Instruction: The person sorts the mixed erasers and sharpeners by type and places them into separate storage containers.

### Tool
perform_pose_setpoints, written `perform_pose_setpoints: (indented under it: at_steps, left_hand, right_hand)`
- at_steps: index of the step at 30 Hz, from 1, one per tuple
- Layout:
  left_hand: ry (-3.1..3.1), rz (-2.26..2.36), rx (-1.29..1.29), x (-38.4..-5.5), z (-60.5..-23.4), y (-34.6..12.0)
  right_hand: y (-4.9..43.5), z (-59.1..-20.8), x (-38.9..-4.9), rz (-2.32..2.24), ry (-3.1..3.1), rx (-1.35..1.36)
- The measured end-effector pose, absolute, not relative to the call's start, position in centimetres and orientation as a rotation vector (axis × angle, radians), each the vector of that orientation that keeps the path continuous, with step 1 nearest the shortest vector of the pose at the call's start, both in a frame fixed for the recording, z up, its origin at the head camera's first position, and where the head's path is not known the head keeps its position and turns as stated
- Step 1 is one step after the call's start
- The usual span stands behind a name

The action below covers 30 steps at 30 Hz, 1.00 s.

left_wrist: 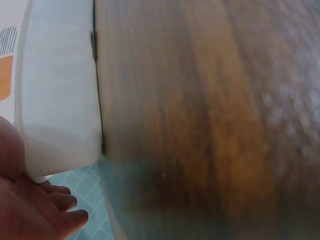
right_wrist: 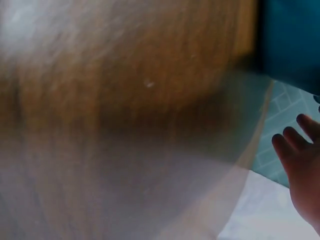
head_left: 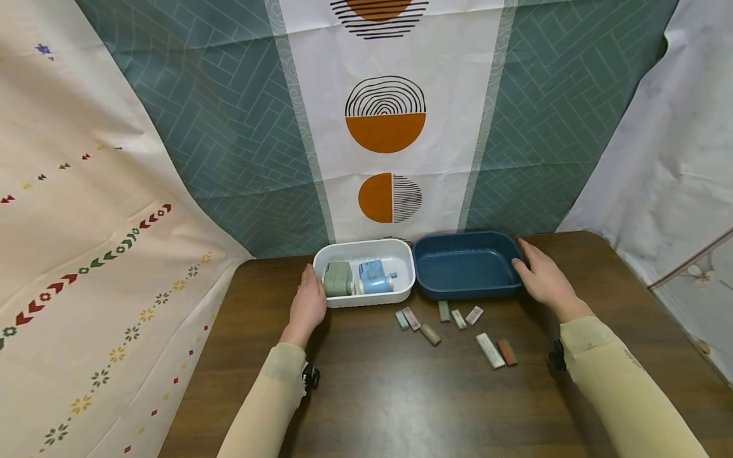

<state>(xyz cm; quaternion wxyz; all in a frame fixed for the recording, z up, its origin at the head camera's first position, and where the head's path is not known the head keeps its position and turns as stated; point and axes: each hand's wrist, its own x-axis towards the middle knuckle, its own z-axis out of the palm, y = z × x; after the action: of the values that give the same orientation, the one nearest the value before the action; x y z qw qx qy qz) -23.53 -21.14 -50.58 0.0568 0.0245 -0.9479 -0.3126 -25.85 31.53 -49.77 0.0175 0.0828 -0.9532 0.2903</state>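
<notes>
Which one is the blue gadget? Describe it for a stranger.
On the brown table, find the white tray by the left hand. Inside, on the side toward the dark tray, sits the blue gadget. Its colour sets it apart from the green gadget beside it.

The right hand point(right_wrist: 306, 182), with 3 fingers point(right_wrist: 283, 147) plain to see, is near a blue tub point(right_wrist: 295, 40). The brown table point(right_wrist: 135, 85) looks blurry. Past it are green cloth point(right_wrist: 272, 162) and white cloth point(right_wrist: 262, 210).

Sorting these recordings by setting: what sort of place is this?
Likely an indoor tabletop workspace, perhaps staged for recording: a brown table, a geometric-patterned cloth hanging behind it and a cream cloth at its left.
</notes>
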Motion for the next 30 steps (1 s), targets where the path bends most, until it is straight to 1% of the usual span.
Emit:
perform_pose_setpoints:
  at_steps: [10,17,25,30]
  left_hand:
    - [-2.89,-0.948,0.079,-23.4,-50.4,-21.2]
    - [-2.918,-0.933,0.073,-23.5,-50.2,-21.3]
    - [-2.921,-0.919,0.061,-23.5,-50.2,-21.3]
    - [-2.929,-0.901,0.054,-23.7,-50.3,-21.4]
  right_hand:
    - [31.8,-50.6,-26.1,0.902,-3.002,0.371]
    - [32.0,-50.8,-25.9,0.899,-3.009,0.412]
    - [32.5,-50.9,-25.9,0.79,-3.028,0.469]
    - [32.5,-51.0,-26.0,0.8,-3.018,0.46]
